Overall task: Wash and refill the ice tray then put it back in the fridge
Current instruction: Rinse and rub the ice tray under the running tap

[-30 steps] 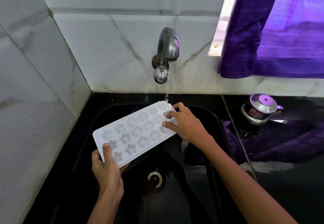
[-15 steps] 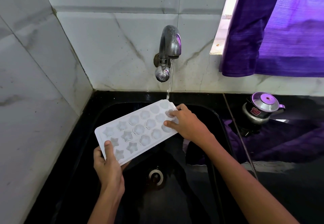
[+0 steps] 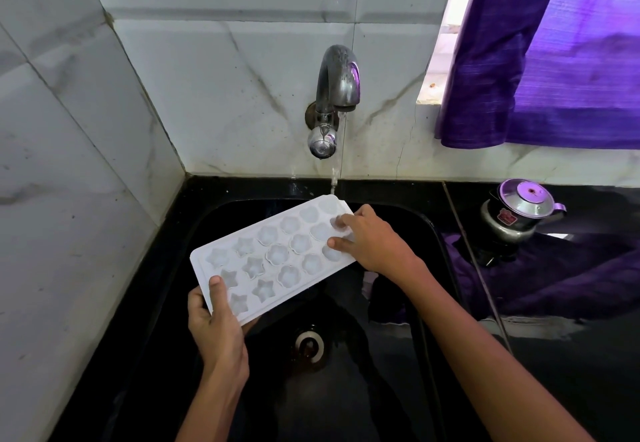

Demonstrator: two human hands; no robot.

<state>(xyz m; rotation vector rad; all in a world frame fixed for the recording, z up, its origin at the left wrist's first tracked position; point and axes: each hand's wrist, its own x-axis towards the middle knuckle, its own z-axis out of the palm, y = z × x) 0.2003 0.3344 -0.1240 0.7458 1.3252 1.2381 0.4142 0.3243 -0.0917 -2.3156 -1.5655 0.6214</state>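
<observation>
White ice tray [image 3: 273,256] held in the air over the black sink [image 3: 346,389], cavities facing up. Long axis runs from near-left to far-right; the far-right end is raised and sits under the tap [image 3: 334,95], the near-left end drops toward the person. Thin stream of water [image 3: 334,171] falls from the spout and meets the tray at its far corner. Cavities are star-shaped at the near end and rounder, flower-like, toward the far end; whether they hold water is hard to make out.

Left hand [image 3: 216,324] grips the near-left end, thumb lying on the top face, fingers curled under the tray and mostly hidden by it. Right hand [image 3: 374,244] is at the far-right end: fingers bent onto the top face over the last cavities, the fingertips blurred; whether anything wraps under the edge cannot be seen.

Drain [image 3: 309,344] shows below the tray, in the middle of the basin. Basin walls are dark and glossy, and detail in them is lost. Right of the sink, on the black table [image 3: 571,355], stands a small steel pot with a lid [image 3: 519,211], well apart from the tray. A purple curtain [image 3: 561,61] hangs at upper right, cut off by the frame. Marble-look tiles [image 3: 207,78] back the tap and run along the left wall.
</observation>
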